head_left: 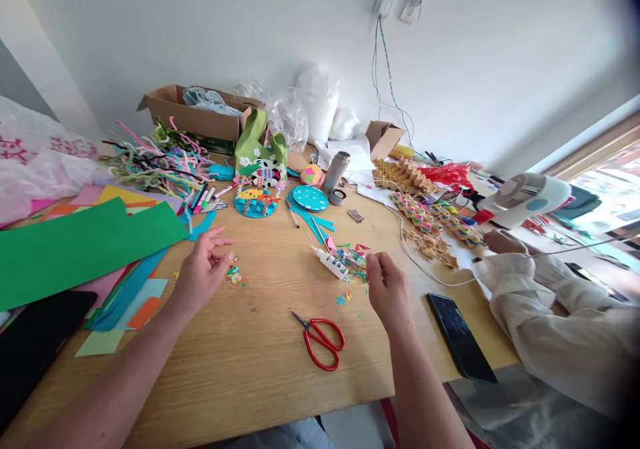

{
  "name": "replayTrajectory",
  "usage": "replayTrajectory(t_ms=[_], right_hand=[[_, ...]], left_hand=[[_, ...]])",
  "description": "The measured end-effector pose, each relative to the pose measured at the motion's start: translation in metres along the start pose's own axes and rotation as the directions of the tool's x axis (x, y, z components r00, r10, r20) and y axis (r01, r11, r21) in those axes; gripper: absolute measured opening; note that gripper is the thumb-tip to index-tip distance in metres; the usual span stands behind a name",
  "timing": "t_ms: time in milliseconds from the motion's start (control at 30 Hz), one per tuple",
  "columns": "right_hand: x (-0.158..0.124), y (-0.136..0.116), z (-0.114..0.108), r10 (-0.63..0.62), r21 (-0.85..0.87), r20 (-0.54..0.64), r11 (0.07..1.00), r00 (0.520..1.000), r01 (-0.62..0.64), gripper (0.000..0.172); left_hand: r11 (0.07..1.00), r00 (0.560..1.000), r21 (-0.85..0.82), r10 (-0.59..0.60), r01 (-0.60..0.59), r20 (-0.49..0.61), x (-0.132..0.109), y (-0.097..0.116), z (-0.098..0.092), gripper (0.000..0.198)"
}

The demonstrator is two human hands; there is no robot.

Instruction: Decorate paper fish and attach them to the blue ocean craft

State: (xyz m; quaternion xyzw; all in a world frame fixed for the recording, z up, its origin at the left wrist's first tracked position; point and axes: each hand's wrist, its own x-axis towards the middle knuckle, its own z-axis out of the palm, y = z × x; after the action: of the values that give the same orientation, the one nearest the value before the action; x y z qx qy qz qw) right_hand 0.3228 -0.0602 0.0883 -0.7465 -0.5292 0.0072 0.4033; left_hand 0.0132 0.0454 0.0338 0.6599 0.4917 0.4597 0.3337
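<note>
My left hand point(206, 269) is over the wooden table, fingers apart, next to a small pile of colourful paper dots point(234, 271). My right hand point(387, 281) has its fingers curled together; what they hold, if anything, is hidden. Just left of it lie a white glue bottle point(331, 263) and a heap of coloured paper scraps point(354, 259). Red-handled scissors point(323, 343) rest slightly open near the front, between my forearms. Behind them stand a blue round decorated craft point(256, 202) and a blue dotted disc point(309, 199).
Green paper point(90, 249) and coloured sheets cover the left side. A phone point(461, 335) lies at the right, beside a person's white sleeve point(545, 309). A metal flask point(336, 172), cardboard box point(200, 117), pipe cleaners point(160, 159) and white fan point(530, 197) stand farther back.
</note>
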Motion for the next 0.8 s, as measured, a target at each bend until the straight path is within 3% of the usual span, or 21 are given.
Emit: replayTrajectory(t_ms=[300,467,800], right_hand=[[-0.054,0.045,0.014,0.060,-0.052,-0.069,0.997,0.996,-0.063,0.043],[-0.081,0.070,0.024,0.121,-0.088,-0.128,0.987,0.984,-0.133,0.048],[-0.087,0.080,0.035,0.130,-0.025,-0.194,0.990,0.972,-0.138,0.050]], left_hand=[[0.983,0.988,0.108,0.153,-0.149,-0.021,-0.015,0.010,-0.007,0.045],[0.972,0.979,0.145,0.195,-0.185,-0.055,-0.021,0.004,-0.006,0.041],[0.950,0.969,0.227,0.236,-0.214,-0.075,-0.020,-0.017,-0.004,0.041]])
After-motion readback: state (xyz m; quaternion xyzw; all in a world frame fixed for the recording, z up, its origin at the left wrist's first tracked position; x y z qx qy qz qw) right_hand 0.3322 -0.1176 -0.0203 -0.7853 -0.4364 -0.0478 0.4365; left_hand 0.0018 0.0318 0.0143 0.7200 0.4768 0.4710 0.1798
